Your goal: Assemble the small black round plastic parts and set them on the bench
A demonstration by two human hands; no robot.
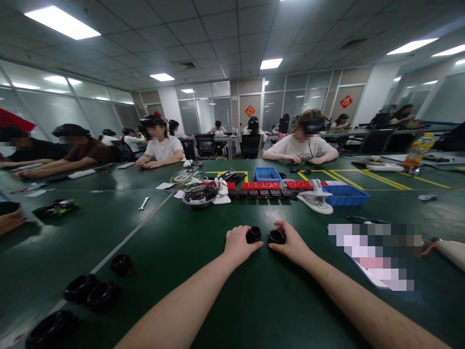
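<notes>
Near the centre of the frame, the left hand (240, 246) had its fingers curled around the smaller black ring (255, 234), while the right hand (293, 244) held the wider black ring (276, 237) between thumb and fingers. The two rings sat close together but apart, seemingly resting on the green desk (174, 261), though their undersides were hard to make out. Four loose black rings (121, 265) lay at lower left. Above the hands in the frame stood a cable-filled bowl (198, 204) and a white clamp (317, 198), with a wrench (144, 203) left of the bowl.
</notes>
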